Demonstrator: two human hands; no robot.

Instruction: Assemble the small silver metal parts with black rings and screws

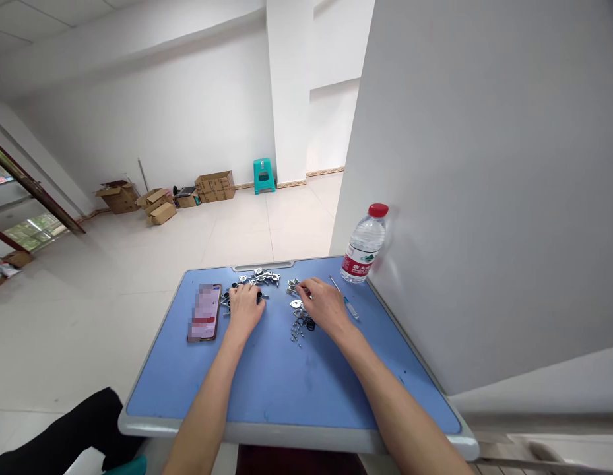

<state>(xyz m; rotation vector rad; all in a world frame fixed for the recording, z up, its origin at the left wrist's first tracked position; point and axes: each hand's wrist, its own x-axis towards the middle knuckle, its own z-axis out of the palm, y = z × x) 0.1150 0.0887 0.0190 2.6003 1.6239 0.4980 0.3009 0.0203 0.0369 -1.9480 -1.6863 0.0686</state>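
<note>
On the blue tabletop [271,389], my left hand [245,307] bends its fingers over a group of small metal parts with dark round ends [225,299]. What sits under its fingers is mostly hidden. My right hand [326,303] has thumb and fingertips pinched together at a small cluster of shiny metal pieces [291,286]. Just below that hand lie flat metal plates [297,304], black rings [311,324] and several tiny silver bits [296,333]. Farther back is a heap of silver metal parts [261,277].
A phone [205,313] lies left of my left hand. To the right are a slim screwdriver-like tool [352,309] and a red-capped water bottle [364,244] against the grey wall [484,198]. Cardboard boxes [215,187] and a teal stool [263,175] stand on the floor behind.
</note>
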